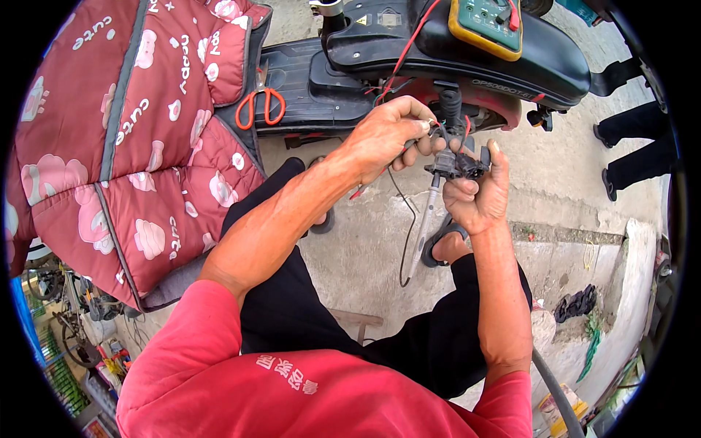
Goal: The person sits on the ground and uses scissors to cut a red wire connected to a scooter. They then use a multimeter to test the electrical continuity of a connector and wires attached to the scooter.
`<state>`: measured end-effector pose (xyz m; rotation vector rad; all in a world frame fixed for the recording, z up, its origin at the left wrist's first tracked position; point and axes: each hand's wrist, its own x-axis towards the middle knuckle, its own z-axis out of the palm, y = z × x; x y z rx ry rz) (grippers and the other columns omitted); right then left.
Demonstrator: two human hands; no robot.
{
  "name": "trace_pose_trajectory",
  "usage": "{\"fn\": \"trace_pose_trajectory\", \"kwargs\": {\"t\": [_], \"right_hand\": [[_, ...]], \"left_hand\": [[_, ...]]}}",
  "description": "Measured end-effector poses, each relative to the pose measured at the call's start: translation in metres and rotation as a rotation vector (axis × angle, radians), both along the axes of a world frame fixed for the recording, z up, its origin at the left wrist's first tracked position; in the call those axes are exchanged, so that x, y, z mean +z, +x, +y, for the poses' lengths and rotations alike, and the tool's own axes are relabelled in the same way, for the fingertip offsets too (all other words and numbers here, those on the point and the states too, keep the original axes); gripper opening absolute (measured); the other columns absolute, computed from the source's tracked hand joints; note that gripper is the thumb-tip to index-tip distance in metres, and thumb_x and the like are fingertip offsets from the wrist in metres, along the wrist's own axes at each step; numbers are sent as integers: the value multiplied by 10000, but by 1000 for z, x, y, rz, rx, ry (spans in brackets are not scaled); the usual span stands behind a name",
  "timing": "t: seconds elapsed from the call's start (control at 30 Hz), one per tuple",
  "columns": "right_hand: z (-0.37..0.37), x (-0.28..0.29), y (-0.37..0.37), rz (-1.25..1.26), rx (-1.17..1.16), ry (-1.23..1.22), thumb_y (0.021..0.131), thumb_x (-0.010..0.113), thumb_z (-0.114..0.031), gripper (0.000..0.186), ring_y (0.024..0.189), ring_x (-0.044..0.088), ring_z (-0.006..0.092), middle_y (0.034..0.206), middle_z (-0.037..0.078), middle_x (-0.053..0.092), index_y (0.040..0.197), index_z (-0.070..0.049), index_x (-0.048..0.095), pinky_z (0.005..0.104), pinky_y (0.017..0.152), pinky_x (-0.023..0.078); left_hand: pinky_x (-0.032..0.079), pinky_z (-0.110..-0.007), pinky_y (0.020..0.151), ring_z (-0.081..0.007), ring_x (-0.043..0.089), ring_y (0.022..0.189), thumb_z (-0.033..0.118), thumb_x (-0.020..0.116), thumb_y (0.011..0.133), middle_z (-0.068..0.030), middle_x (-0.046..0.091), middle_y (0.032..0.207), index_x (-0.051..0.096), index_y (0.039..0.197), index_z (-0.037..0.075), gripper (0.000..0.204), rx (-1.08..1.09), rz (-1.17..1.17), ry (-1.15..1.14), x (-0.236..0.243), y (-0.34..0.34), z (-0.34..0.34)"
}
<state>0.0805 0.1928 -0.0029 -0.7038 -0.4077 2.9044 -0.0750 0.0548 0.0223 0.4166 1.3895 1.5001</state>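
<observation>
In front of the electric scooter (511, 69), my left hand (391, 135) pinches thin wires (436, 125), one with a red covering. My right hand (482, 201) grips a black plug connector (461, 166) between thumb and fingers, just right of the left hand. From this connector a grey pen-shaped probe (425, 228) hangs down at a slant, and a thin black cord (414, 212) loops from its lower end up toward my left hand. Whether the probe's tip sits inside the connector is hidden.
On the scooter's seat lies a green-faced multimeter (485, 25) in a yellow case, its red lead (405, 51) trailing down. Orange-handled scissors (260, 108) rest on the footboard. A padded maroon cover (139, 146) spreads at left. Another person's legs (639, 146) stand at right.
</observation>
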Motion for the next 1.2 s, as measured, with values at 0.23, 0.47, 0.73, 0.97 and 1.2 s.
{"fn": "trace_pose_trajectory", "kwargs": {"t": [0.23,0.47,0.73,0.97,1.2], "right_hand": [[-3,4,-2,2,-48,-115,898,654,-439,484,465,418,70,841,28,664,1051,20,654,176,386,346],[0,1,-3,52,-15,-114,895,659,-440,493,471,429,69,859,39,668,1057,25,650,173,385,343],[-2,4,-2,33,-14,-78,886,667,-453,490,468,433,74,831,45,663,1020,18,657,175,388,348],[-4,2,-3,-32,-56,-51,902,646,-449,478,459,429,76,830,55,664,1010,16,658,181,392,353],[-5,9,-2,-41,-20,63,910,621,-464,491,462,441,76,811,50,671,1005,15,670,189,407,369]], "left_hand": [[371,-224,436,-71,496,539,113,498,957,-41,630,799,552,1099,20,177,0,-7,-15,2,0,0],[363,-224,425,-71,497,520,113,503,952,-37,624,784,552,1100,28,177,-12,-10,-17,3,-2,1],[367,-222,427,-67,501,528,114,510,953,-40,628,787,551,1102,22,180,-9,0,-19,5,-3,0],[383,-220,444,-72,523,547,128,511,964,-50,647,814,555,1101,18,181,7,10,-34,1,-1,2],[389,-222,451,-78,533,560,127,517,965,-69,663,842,552,1114,31,181,11,-4,-42,1,2,3]]}}
